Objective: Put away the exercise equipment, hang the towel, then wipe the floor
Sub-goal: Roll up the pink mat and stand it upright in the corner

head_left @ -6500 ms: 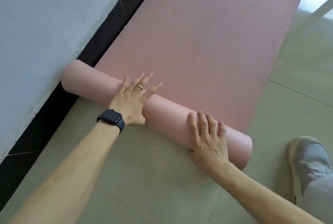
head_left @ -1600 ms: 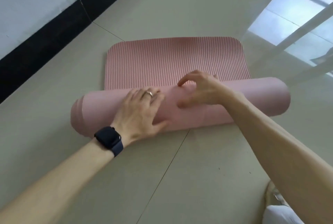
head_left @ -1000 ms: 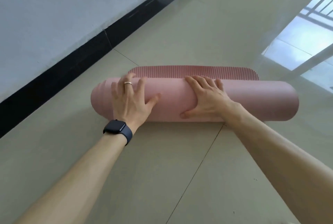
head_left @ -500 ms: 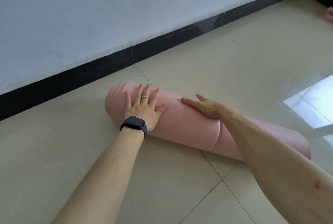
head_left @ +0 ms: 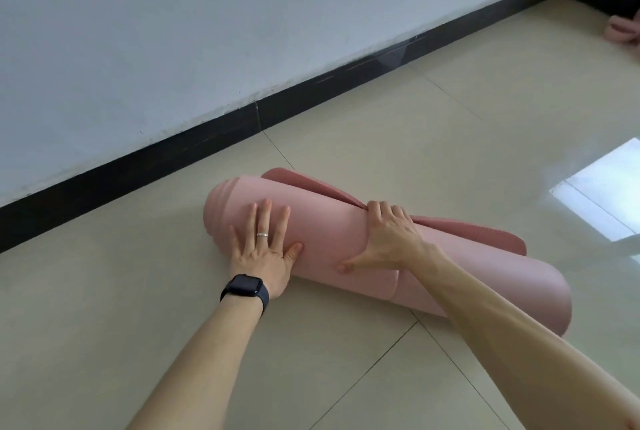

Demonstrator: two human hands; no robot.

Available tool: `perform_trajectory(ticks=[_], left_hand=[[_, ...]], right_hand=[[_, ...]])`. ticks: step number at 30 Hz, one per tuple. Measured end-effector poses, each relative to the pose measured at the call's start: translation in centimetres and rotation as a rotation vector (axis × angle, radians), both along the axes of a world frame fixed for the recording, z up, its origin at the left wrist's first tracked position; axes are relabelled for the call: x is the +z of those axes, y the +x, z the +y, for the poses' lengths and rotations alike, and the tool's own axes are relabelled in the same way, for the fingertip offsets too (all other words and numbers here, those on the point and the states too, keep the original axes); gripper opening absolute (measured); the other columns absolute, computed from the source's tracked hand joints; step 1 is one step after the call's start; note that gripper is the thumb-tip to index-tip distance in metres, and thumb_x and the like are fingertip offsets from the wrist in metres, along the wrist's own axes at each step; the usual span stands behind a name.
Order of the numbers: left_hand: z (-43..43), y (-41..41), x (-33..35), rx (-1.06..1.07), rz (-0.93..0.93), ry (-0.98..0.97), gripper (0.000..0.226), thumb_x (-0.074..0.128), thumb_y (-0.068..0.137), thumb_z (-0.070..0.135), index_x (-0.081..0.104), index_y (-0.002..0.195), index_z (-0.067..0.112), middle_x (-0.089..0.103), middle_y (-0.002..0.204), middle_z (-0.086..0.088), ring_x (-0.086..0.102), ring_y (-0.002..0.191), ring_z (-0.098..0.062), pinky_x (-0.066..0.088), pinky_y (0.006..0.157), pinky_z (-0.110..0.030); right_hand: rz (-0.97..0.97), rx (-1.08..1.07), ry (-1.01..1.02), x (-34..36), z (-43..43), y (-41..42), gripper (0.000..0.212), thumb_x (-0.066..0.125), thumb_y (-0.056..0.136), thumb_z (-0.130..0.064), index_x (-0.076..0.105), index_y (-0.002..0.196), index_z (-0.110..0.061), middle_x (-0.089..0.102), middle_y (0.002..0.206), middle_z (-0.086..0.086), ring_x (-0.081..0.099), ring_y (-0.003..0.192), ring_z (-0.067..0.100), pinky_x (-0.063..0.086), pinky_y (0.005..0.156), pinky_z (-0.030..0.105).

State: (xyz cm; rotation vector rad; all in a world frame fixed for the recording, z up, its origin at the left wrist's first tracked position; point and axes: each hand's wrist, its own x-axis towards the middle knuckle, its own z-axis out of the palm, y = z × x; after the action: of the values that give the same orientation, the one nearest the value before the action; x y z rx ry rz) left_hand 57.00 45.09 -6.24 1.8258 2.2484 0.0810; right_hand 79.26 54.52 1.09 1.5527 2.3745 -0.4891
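The pink exercise mat (head_left: 332, 228) lies rolled into a thick tube on the tiled floor, running from upper left to lower right. Its ribbed loose end (head_left: 460, 225) sticks out behind the roll. My left hand (head_left: 265, 246) lies flat on the roll near its left end, fingers straight and spread. My right hand (head_left: 386, 234) is on the middle of the roll, fingers curled over the top where the loose flap meets it, thumb pressed on the near side.
A white wall with a black skirting board (head_left: 242, 131) runs behind the mat. A pink object (head_left: 623, 31) lies at the far right near the corner. Beige floor tiles (head_left: 346, 377) spread around me, with a bright window reflection (head_left: 602, 194) at right.
The mat went from half unrolled to a full roll over the earlier frames. Since half a second ago my right hand curled over the top and the loose flap shows behind.
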Motion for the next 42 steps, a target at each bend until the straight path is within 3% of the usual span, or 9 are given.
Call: perform_trajectory(ticks=[4, 7, 11, 14, 18, 27, 33, 38, 42], left_hand=[[-2.8, -1.6, 1.8, -0.087, -0.030, 0.038, 0.073, 0.025, 0.095, 0.066, -0.014, 0.152, 0.043, -0.025, 0.161, 0.006, -0.021, 0.149, -0.020, 0.006, 0.119, -0.057], [-4.2, -3.0, 6.4, 0.202, -0.285, 0.256, 0.071, 0.061, 0.086, 0.058, 0.026, 0.146, 0.042, 0.026, 0.152, -0.004, 0.033, 0.136, -0.028, 0.042, 0.103, -0.048], [-4.8, -6.3, 10.9, 0.829, -1.010, 0.122, 0.120, 0.073, 0.063, 0.076, -0.001, 0.150, 0.039, 0.025, 0.153, -0.016, 0.044, 0.127, -0.040, 0.042, 0.103, -0.056], [-4.9, -8.6, 14.2, 0.701, -1.237, 0.068, 0.139, 0.072, 0.049, 0.087, -0.017, 0.149, 0.050, 0.032, 0.157, 0.002, 0.046, 0.131, -0.035, 0.044, 0.099, -0.059], [-3.5, -9.7, 22.4, 0.476, -1.459, 0.431, 0.111, 0.085, 0.060, 0.063, 0.011, 0.142, 0.064, 0.056, 0.138, 0.015, 0.060, 0.120, -0.025, 0.055, 0.085, -0.058], [-5.6, -11.4, 37.8, 0.104, -1.039, 0.774, 0.118, 0.091, 0.063, 0.041, 0.009, 0.147, 0.055, 0.050, 0.127, 0.016, 0.062, 0.111, -0.004, 0.054, 0.095, -0.034], [-9.3, -12.5, 40.0, 0.003, -1.035, 0.665, 0.126, 0.085, 0.060, 0.059, -0.005, 0.149, 0.055, 0.030, 0.154, 0.015, 0.040, 0.135, 0.004, 0.039, 0.112, -0.034], [-7.4, -13.1, 44.8, 0.143, -1.128, 0.662, 0.092, 0.044, 0.071, 0.090, 0.027, 0.150, 0.047, 0.049, 0.147, 0.008, 0.049, 0.130, -0.008, 0.037, 0.111, -0.046], [-5.1, -13.4, 44.8, 0.200, -0.840, 0.574, 0.067, 0.052, 0.092, 0.055, 0.024, 0.151, 0.042, 0.055, 0.126, 0.013, 0.049, 0.126, -0.011, 0.036, 0.104, -0.030]], right_hand=[[-0.044, -0.065, 0.088, 0.4, -2.8, -1.1, 0.131, 0.063, 0.035, -0.093, 0.031, 0.139, -0.021, 0.043, 0.125, 0.001, 0.040, 0.117, 0.026, 0.038, 0.094, 0.046], [0.028, -0.153, 0.103, 1.1, -5.3, -1.4, 0.117, 0.063, 0.037, -0.089, 0.039, 0.134, -0.028, 0.044, 0.120, -0.004, 0.039, 0.117, 0.023, 0.040, 0.086, 0.047], [0.221, -0.318, 0.107, 4.1, -7.2, -3.3, 0.111, 0.064, 0.042, -0.088, 0.041, 0.134, -0.033, 0.045, 0.118, -0.010, 0.041, 0.117, 0.021, 0.042, 0.090, 0.048], [0.432, -0.382, 0.148, 7.3, -7.8, -6.2, 0.115, 0.066, 0.041, -0.090, 0.040, 0.136, -0.033, 0.042, 0.115, -0.012, 0.042, 0.116, 0.020, 0.045, 0.096, 0.052], [0.706, -0.348, 0.100, 12.5, -8.7, -10.5, 0.116, 0.068, 0.039, -0.089, 0.037, 0.134, -0.031, 0.046, 0.112, -0.013, 0.046, 0.112, 0.016, 0.044, 0.097, 0.042], [1.424, -0.245, -0.208, 25.5, -7.5, -15.7, 0.072, 0.055, 0.073, -0.076, 0.046, 0.128, -0.031, 0.057, 0.123, -0.012, 0.058, 0.108, 0.004, 0.046, 0.081, 0.025], [1.550, -0.180, -0.151, 29.9, -6.8, -17.1, 0.115, 0.049, 0.061, -0.097, 0.054, 0.123, -0.001, 0.057, 0.110, 0.012, 0.050, 0.094, 0.020, 0.039, 0.078, 0.035], [1.503, -0.161, -0.227, 34.6, -7.1, -19.5, 0.099, 0.048, 0.064, -0.097, 0.070, 0.111, -0.013, 0.070, 0.119, 0.011, 0.067, 0.109, 0.026, 0.046, 0.103, 0.048], [1.327, -0.108, -0.206, 36.7, -6.9, -20.3, 0.052, 0.065, 0.080, -0.067, 0.076, 0.100, -0.020, 0.077, 0.100, 0.003, 0.074, 0.092, 0.016, 0.055, 0.091, 0.038]])
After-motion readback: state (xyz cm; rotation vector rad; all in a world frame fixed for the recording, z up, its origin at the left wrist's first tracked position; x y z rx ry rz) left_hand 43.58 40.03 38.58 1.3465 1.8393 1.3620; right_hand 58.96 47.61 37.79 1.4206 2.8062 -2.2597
